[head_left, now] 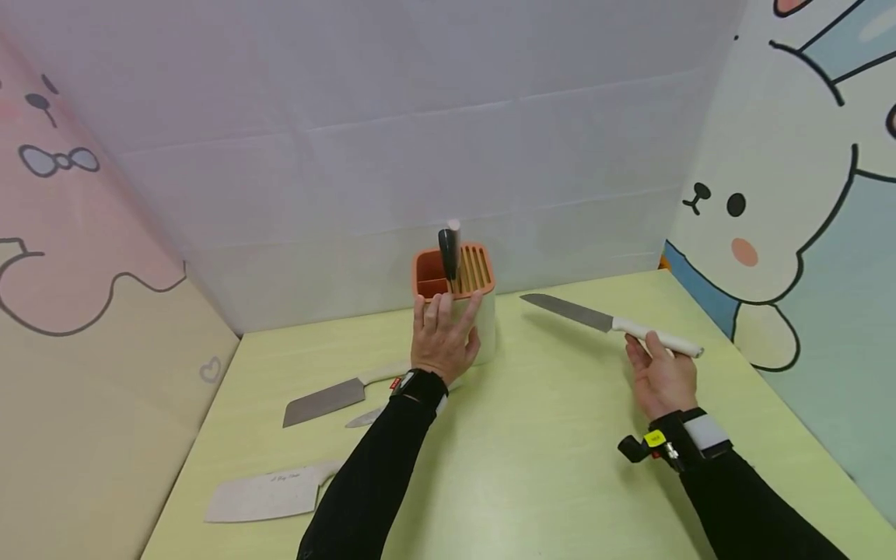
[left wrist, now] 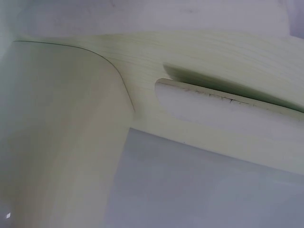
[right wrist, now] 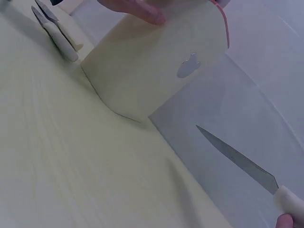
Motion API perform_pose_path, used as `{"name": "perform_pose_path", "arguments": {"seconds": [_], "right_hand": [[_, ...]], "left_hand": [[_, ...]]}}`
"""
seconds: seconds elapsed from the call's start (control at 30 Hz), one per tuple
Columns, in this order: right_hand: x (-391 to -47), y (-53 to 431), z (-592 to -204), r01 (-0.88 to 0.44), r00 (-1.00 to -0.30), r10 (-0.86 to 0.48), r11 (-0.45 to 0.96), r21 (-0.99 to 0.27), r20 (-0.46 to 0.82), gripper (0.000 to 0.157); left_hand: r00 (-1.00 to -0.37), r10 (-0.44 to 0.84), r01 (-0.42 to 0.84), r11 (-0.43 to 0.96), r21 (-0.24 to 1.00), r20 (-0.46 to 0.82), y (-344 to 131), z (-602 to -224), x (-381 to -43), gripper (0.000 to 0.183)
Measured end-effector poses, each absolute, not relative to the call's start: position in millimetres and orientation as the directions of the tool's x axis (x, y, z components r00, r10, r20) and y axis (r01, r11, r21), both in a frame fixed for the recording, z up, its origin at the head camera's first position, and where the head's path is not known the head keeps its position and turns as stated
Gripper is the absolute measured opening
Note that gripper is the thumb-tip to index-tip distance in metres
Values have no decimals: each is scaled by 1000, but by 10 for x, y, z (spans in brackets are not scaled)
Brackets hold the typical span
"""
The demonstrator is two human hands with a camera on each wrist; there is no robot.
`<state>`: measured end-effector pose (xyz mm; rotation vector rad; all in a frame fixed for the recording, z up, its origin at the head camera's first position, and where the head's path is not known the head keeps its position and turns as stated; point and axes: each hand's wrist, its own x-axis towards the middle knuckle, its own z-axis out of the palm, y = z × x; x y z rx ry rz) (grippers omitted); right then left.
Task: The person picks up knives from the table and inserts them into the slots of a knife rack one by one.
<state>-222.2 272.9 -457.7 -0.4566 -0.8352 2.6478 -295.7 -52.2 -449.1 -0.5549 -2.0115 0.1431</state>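
Observation:
My right hand (head_left: 665,383) pinches a kitchen knife by its white handle (head_left: 658,337), held above the right part of the table. The grey blade (head_left: 574,313) points left; in the right wrist view the same blade (right wrist: 237,159) shows against the wall. My left hand (head_left: 445,336) lies with fingers extended on the front of a white knife block (head_left: 486,327), fingertips at its orange rim. Two handles stand up from the block, a black one (head_left: 448,253) and a pale one (head_left: 455,233). The left wrist view shows the block's pale side (left wrist: 61,133) close up.
To the left lie a cleaver (head_left: 262,498), a broad-bladed knife (head_left: 325,402) and a smaller knife (head_left: 364,418) partly hidden by my left arm. The pale yellow table (head_left: 546,467) meets a white wall (head_left: 336,194) behind the block; printed walls flank both sides.

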Motion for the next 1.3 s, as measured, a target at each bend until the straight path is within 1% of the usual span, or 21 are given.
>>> {"name": "perform_pose_path", "arguments": {"seconds": [0.13, 0.3, 0.63, 0.73, 0.83, 0.87, 0.97, 1.1, 1.2, 1.3], "right_hand": [[-2244, 2784, -4390, -287, -885, 456, -692, -662, -93, 55], [-2274, 2840, -4175, -375, -867, 497, -602, -705, 37, 55], [-2320, 2869, -3755, -511, -827, 508, -498, -701, 241, 56], [-2327, 2849, -3614, -560, -809, 489, -473, -680, 326, 63], [-2332, 2826, -3466, -595, -794, 462, -461, -659, 395, 63], [-2331, 2816, -3418, -604, -789, 456, -450, -658, 413, 63], [-2333, 2788, -3277, -630, -770, 441, -412, -658, 461, 51], [-2334, 2754, -3116, -659, -746, 415, -340, -672, 521, 42], [-2332, 2719, -3022, -656, -749, 384, -316, -686, 540, 40], [-2333, 2669, -2945, -647, -759, 342, -305, -699, 554, 42]], "left_hand": [[-380, 437, 322, 889, -326, 815, -506, -4503, -2973, 66], [-380, 435, 324, 889, -323, 816, -483, -4506, -2978, 64], [-413, 438, 328, 889, -319, 799, -430, -4492, -2970, 62], [-414, 441, 331, 888, -320, 797, -411, -4497, -2983, 64], [-406, 441, 329, 888, -322, 801, -390, -4506, -2997, 65], [-403, 442, 326, 888, -325, 802, -383, -4509, -3000, 65], [-397, 442, 319, 888, -331, 805, -361, -4511, -3010, 64], [-387, 445, 320, 886, -335, 808, -331, -4499, -3021, 62], [-380, 451, 320, 884, -342, 808, -314, -4490, -3023, 61], [-381, 456, 317, 882, -350, 804, -302, -4490, -3019, 61]]}}
